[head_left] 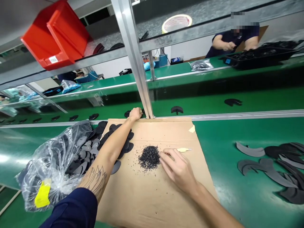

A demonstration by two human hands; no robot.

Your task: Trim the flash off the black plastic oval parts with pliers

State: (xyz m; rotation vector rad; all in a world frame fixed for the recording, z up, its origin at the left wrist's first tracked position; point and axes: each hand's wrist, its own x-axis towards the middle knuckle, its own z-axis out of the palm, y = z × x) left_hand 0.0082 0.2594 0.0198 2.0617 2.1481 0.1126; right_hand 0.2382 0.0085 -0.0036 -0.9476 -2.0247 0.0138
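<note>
My left hand reaches to the green belt beyond the bench edge, its fingers closed over a flat black part that shows on both sides of it. At the right edge of a pile of tiny black pieces, my right hand has its fingertips drawn together. Whatever they pinch is too small to make out. Just beyond that hand lies a yellow-handled tool with a thin metal tip. Rounded black plates lie under and beside my left forearm on the cardboard sheet.
A clear plastic bag of black plates lies left. Curved black parts are heaped right. A metal post rises ahead, below a shelf with a red bin and tape roll. A co-worker works across the belt.
</note>
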